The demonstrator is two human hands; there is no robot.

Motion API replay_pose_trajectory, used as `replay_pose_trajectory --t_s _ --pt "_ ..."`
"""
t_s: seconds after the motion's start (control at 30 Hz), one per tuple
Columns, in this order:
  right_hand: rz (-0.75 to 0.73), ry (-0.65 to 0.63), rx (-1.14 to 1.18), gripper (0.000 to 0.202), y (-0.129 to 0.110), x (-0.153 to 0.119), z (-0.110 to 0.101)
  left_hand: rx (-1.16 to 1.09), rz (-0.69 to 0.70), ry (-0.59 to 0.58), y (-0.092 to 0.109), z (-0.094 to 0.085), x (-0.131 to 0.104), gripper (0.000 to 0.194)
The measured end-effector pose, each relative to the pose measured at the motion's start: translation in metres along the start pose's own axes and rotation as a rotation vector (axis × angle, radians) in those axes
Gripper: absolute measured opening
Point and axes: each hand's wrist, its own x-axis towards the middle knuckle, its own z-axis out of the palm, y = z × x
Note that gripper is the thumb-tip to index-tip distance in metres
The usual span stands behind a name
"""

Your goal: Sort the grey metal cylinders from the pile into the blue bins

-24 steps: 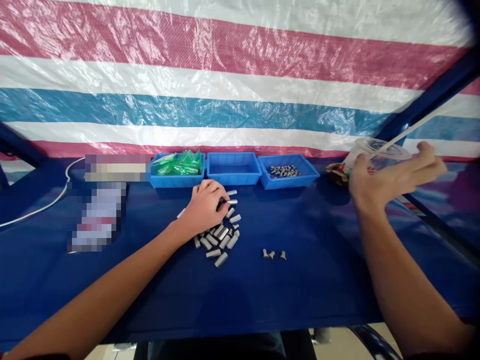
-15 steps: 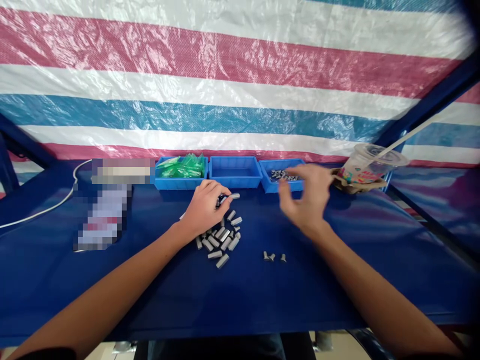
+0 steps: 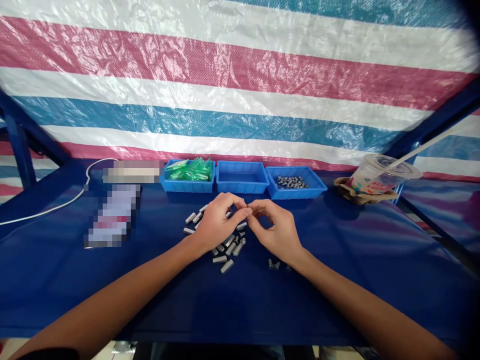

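Above a loose pile of hexagonal metal standoffs (image 3: 230, 246), my two hands meet at their fingertips. My left hand (image 3: 221, 220) is closed in a pinch, and my right hand (image 3: 275, 227) pinches from the other side. A tiny metal piece shows between the fingertips, too small and too covered to name. Part of the pile lies hidden under my left hand. A few small screws (image 3: 276, 265) lie on the blue table (image 3: 240, 310) beside my right wrist.
Three blue bins stand along the back: one with green packets (image 3: 191, 170), a bare middle one (image 3: 242, 189), one with small metal parts (image 3: 292, 182). A plastic cup (image 3: 375, 175) with a straw stands right. Blurred-out items (image 3: 114, 210) and a white cable (image 3: 75, 197) lie left.
My right hand has come from the right bin to meet my left hand, its fingers now pinched. My left hand has lifted slightly off the pile. The view has shifted a little.
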Motion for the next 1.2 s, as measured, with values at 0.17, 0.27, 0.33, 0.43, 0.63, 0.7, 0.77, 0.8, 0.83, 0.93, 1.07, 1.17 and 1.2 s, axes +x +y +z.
replay_pose_trajectory --t_s 0.17,0.27,0.33,0.43,0.63,0.7,0.77,0.8,0.83,0.93,1.07,1.17,1.2 --pt "0.390 -0.007 0.473 0.017 0.000 0.003 -0.001 -0.003 0.161 -0.012 -0.005 0.003 -0.003 0.018" --pt "0.443 -0.062 0.519 0.020 0.001 0.002 -0.001 0.027 0.180 0.030 -0.007 0.003 -0.003 0.013" --pt "0.377 -0.081 0.394 0.017 0.003 0.000 -0.002 0.026 0.164 0.028 -0.007 0.002 -0.002 0.012" --pt "0.122 -0.065 0.073 0.014 0.008 -0.002 -0.004 0.018 0.126 0.005 -0.005 0.000 -0.001 0.013" --pt "-0.176 -0.035 -0.213 0.013 0.013 -0.003 -0.006 -0.017 0.082 -0.013 -0.006 0.000 -0.003 0.015" --pt "-0.106 -0.024 -0.195 0.011 0.013 -0.003 -0.006 -0.056 0.070 -0.012 -0.007 0.001 -0.003 0.019" --pt "-0.045 -0.050 -0.167 0.011 0.013 -0.003 -0.006 -0.068 0.078 -0.011 -0.008 0.002 -0.004 0.018" --pt "-0.029 -0.072 -0.155 0.011 0.012 -0.003 -0.006 -0.063 0.082 -0.013 -0.008 0.002 -0.003 0.015" --pt "-0.022 -0.091 -0.148 0.011 0.012 -0.003 -0.006 -0.056 0.081 -0.014 -0.007 0.002 -0.003 0.013" --pt "-0.047 -0.083 -0.161 0.013 0.011 -0.002 -0.007 -0.041 0.047 -0.010 -0.006 0.001 -0.002 0.008" --pt "-0.172 -0.032 -0.240 0.015 0.010 -0.002 -0.008 -0.032 0.013 -0.019 -0.004 -0.001 -0.001 0.009" --pt "-0.251 -0.041 -0.305 0.011 0.008 -0.002 -0.008 -0.014 0.001 -0.034 -0.003 -0.003 -0.001 0.013" --pt "-0.271 -0.041 -0.326 0.011 0.008 -0.002 -0.008 -0.003 -0.002 -0.038 -0.002 -0.003 -0.001 0.014"
